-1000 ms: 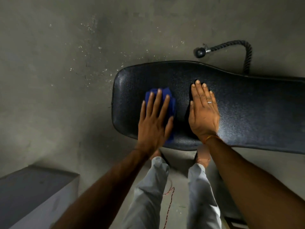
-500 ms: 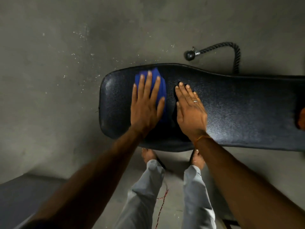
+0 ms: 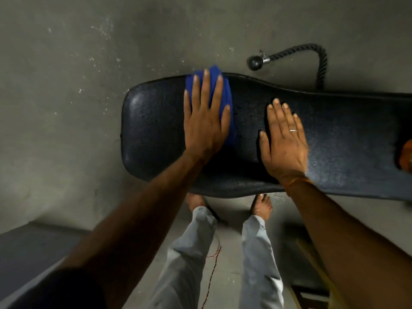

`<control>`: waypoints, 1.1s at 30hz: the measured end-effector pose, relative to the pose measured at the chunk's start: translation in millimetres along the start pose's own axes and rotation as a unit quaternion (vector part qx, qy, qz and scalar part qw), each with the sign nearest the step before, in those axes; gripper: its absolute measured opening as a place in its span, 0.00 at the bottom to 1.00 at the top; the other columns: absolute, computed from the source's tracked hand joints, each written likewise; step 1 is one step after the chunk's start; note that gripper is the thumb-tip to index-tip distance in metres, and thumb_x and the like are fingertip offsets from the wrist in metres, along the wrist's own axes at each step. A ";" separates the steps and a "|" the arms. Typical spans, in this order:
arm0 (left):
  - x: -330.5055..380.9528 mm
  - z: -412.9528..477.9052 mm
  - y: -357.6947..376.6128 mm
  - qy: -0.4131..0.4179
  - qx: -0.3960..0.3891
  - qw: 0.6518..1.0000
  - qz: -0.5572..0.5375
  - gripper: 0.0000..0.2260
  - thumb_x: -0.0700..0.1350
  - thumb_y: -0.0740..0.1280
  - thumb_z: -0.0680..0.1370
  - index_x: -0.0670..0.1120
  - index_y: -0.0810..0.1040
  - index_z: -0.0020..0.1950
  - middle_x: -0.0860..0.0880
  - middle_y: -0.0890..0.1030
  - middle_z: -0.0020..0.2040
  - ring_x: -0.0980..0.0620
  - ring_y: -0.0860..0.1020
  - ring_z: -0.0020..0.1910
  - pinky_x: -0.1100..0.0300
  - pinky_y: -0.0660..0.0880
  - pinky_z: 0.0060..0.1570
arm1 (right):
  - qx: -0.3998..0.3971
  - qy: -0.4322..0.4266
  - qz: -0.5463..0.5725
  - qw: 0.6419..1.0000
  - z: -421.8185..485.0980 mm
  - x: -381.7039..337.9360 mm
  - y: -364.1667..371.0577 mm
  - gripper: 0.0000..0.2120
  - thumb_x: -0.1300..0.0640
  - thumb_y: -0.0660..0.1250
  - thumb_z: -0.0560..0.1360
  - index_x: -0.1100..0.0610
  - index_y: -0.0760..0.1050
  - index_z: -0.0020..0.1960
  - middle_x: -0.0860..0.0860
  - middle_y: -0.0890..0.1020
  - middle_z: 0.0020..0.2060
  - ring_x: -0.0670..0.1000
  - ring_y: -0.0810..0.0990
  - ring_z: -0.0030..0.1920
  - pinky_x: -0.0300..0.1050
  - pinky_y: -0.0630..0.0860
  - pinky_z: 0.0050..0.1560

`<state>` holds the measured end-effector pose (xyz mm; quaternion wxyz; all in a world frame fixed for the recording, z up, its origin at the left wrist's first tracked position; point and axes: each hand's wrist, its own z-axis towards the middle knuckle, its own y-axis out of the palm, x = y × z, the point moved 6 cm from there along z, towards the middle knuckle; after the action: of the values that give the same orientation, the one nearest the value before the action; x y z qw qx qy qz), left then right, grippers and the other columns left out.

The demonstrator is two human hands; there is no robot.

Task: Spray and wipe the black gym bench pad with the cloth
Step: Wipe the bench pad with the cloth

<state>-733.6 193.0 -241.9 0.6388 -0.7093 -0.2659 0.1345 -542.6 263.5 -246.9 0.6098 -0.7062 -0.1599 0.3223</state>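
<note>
Under the left hand [image 3: 206,128], fingers spread flat and pressing down with nothing gripped: one blue cloth [image 3: 225,97], folded, lying on the far edge of the black bench pad [image 3: 347,139], its top corner reaching just past that edge. Cloth shows between and beyond the fingertips [image 3: 206,73] and along the little-finger side; the palm hides the rest. Right hand [image 3: 284,141]: open, palm down, fingers together and extended, resting bare on the pad just beside the cloth but not touching it; holds nothing. Ring on one finger; orange thread band [image 3: 297,182] at the wrist. Pad: textured black upholstery, rounded end at left, running out of frame at right. Orange item [image 3: 405,156] on the pad at the right frame edge, cut off, kind cannot be told. Beyond the pad, on the grey concrete floor [image 3: 66,108]: black rope cable-machine handle [image 3: 289,55] with ball end, its other end passing behind the pad. Near side: two bare feet, grey trousers [image 3: 189,253], thin red cord [image 3: 211,273] on the floor between the legs. Lower left: dark flat-topped block [image 3: 29,255], partly hidden by the left forearm.
</note>
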 end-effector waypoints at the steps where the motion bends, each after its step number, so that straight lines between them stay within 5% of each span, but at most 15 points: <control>1: 5.0 -30.5 1.8 0.030 -0.014 0.999 -0.004 0.29 0.58 0.48 0.84 0.49 0.49 0.84 0.43 0.47 0.84 0.44 0.45 0.83 0.41 0.48 0.80 | -0.001 0.006 0.001 1.000 -0.8 0.1 -0.2 0.29 0.49 0.53 0.85 0.57 0.56 0.84 0.52 0.57 0.84 0.53 0.54 0.84 0.52 0.49 0.84; 6: 19.6 -129.7 19.2 0.080 -0.072 0.994 -0.017 0.30 0.61 0.51 0.84 0.50 0.50 0.83 0.44 0.46 0.84 0.44 0.44 0.83 0.40 0.49 0.80 | -0.005 -0.004 0.008 1.000 0.1 1.8 1.8 0.29 0.50 0.53 0.85 0.56 0.56 0.84 0.52 0.57 0.84 0.53 0.54 0.84 0.51 0.49 0.84; 15: 38.7 41.6 8.6 -0.004 -0.008 1.000 0.005 0.30 0.60 0.48 0.84 0.47 0.52 0.83 0.43 0.50 0.83 0.42 0.48 0.83 0.40 0.49 0.79 | 0.009 -0.013 0.009 1.000 -0.1 4.6 3.9 0.27 0.53 0.52 0.85 0.57 0.57 0.84 0.52 0.59 0.84 0.52 0.55 0.84 0.51 0.51 0.84; 23: 55.7 -126.9 30.8 0.079 -0.066 0.994 -0.032 0.31 0.59 0.53 0.83 0.49 0.50 0.83 0.43 0.47 0.84 0.43 0.46 0.83 0.39 0.50 0.79 | 0.019 0.033 -0.002 0.999 -1.5 9.0 1.9 0.29 0.53 0.52 0.84 0.59 0.57 0.83 0.54 0.57 0.84 0.54 0.55 0.84 0.55 0.52 0.84; 33: 73.9 33.4 14.2 0.090 -0.010 0.996 0.024 0.30 0.59 0.49 0.83 0.49 0.52 0.83 0.45 0.51 0.84 0.44 0.48 0.83 0.42 0.50 0.80 | -0.009 -0.012 0.012 1.000 0.6 16.4 -2.4 0.28 0.50 0.52 0.85 0.56 0.55 0.84 0.52 0.56 0.84 0.52 0.53 0.84 0.53 0.51 0.84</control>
<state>-687.7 260.9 -249.7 0.6496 -0.7309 -0.1922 0.0828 -530.4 274.5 -248.9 0.5977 -0.7093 -0.1621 0.3367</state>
